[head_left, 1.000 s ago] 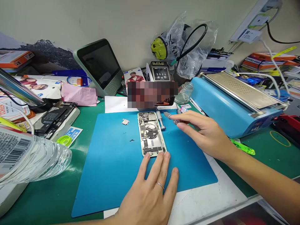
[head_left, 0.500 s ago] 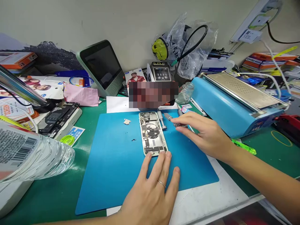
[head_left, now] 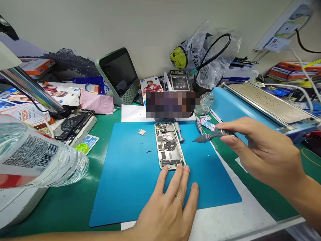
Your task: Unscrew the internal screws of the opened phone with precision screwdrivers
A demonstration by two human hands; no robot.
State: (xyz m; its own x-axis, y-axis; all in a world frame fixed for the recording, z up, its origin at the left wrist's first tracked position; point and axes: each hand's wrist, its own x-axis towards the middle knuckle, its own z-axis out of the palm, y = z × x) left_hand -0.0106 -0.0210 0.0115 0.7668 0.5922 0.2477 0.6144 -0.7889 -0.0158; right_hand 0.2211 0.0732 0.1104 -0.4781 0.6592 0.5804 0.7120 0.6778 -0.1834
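An opened phone [head_left: 167, 156] with its inner boards exposed lies on the blue mat [head_left: 120, 187]. My left hand [head_left: 169, 207] is spread flat, its fingertips touching the phone's near edge. To the right, my right hand [head_left: 265, 154] pinches a grey precision screwdriver [head_left: 209, 136] by its end, the thin tip pointing left over the mat. A second screwdriver [head_left: 178, 129] lies right beside the phone, and a third [head_left: 199, 126] rests near the mat's far right corner. Left of the phone are a small silvery metal part [head_left: 142, 132] and a tiny dark piece [head_left: 149, 151].
A clear bottle [head_left: 57, 154] and another opened device [head_left: 75, 125] occupy the left. Behind the mat stand a tablet-like display [head_left: 119, 75] and a glass jar [head_left: 207, 102]. A blue machine with a metal plate [head_left: 250, 112] sits at the right.
My right hand has lifted the screwdriver off its spot by the mat's far right side and moved right and nearer with it. The left hand stays against the phone. The view has shifted slightly.
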